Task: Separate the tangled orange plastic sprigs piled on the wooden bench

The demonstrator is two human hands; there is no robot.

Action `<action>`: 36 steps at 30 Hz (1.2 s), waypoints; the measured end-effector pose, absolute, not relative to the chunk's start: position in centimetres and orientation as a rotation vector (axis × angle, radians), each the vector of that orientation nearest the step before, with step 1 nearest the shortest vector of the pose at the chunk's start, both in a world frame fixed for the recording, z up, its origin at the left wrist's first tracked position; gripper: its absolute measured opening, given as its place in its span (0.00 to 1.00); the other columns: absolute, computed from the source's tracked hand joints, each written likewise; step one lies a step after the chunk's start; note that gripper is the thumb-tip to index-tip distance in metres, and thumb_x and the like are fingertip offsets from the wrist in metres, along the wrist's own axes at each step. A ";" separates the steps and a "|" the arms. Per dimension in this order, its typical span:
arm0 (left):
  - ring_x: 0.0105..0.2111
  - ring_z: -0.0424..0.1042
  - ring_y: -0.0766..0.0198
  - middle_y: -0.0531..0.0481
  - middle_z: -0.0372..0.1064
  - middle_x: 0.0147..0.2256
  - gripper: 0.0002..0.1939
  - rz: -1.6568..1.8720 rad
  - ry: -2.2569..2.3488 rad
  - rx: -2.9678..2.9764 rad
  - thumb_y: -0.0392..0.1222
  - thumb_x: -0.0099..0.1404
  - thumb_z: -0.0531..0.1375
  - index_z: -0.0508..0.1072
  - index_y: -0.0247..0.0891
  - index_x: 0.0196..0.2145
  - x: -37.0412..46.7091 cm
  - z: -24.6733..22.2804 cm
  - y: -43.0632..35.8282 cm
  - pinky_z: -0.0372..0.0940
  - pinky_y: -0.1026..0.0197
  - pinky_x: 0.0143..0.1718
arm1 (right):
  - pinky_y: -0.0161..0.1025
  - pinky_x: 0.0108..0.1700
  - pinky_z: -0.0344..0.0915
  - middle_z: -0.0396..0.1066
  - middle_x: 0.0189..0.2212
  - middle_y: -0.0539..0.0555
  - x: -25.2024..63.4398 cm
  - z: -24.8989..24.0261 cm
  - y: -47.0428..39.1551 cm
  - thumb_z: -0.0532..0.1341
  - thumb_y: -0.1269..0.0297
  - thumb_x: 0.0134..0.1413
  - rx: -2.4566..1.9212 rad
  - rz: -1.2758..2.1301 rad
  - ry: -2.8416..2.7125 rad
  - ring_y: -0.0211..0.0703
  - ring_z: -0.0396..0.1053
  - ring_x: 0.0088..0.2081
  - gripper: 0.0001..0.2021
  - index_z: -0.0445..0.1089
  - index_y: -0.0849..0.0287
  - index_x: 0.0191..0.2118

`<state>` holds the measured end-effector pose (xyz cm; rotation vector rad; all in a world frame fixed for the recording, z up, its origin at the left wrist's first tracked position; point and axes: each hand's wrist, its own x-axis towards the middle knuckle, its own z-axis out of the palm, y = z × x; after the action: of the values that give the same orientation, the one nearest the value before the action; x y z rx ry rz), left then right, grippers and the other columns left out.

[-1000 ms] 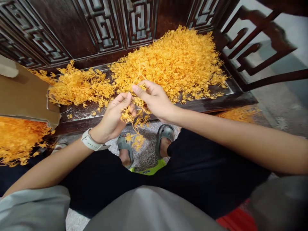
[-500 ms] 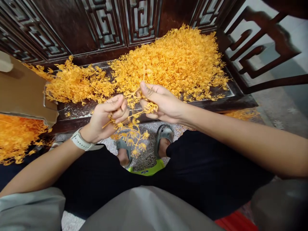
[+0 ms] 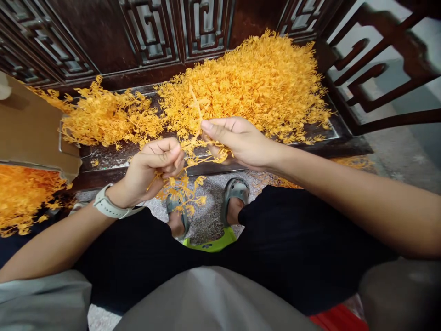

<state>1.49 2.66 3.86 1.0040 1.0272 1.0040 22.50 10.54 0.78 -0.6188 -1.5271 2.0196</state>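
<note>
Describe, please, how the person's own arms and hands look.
The left arm and right arm are bare below grey sleeves. A pale watch strap with small holes circles the left wrist; the right has none. The left hand and right hand wear no gloves.

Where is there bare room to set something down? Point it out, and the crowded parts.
The bench has a mostly bare, crumb-strewn strip at front left, between the smaller sprig heap and its edge, beside the cardboard box. Between the clogs, speckled floor shows. The larger sprig heap crowds the middle and right.
</note>
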 end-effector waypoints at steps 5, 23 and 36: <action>0.17 0.49 0.72 0.58 0.45 0.18 0.25 1.005 0.992 0.829 0.42 0.68 0.70 0.61 0.38 0.21 1.6 4.4 2.7 0.52 0.65 0.21 | 0.33 0.22 0.45 0.53 0.24 0.43 22.6 1.5 10.3 0.69 0.35 0.64 -0.600 1.893 -1.544 0.30 0.49 0.23 0.29 0.61 0.56 0.32; 0.16 0.48 0.71 0.59 0.42 0.17 0.22 1.124 1.087 0.715 0.39 0.79 0.60 0.69 0.37 0.24 0.9 3.7 4.0 0.57 0.65 0.22 | 0.33 0.24 0.53 0.58 0.19 0.44 22.2 0.7 10.4 0.70 0.36 0.63 -0.665 1.643 -1.740 0.32 0.56 0.22 0.29 0.65 0.57 0.28; 0.16 0.43 0.71 0.60 0.40 0.17 0.21 1.161 0.978 0.639 0.38 0.79 0.60 0.65 0.39 0.26 1.4 5.7 3.4 0.48 0.66 0.19 | 0.32 0.20 0.43 0.42 0.20 0.42 21.3 4.8 8.9 0.68 0.49 0.70 -0.852 1.764 -1.239 0.31 0.37 0.22 0.30 0.49 0.53 0.26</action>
<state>1.41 3.36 5.68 0.6393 0.9777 1.1613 21.28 8.90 4.77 -0.8524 -1.2393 1.7640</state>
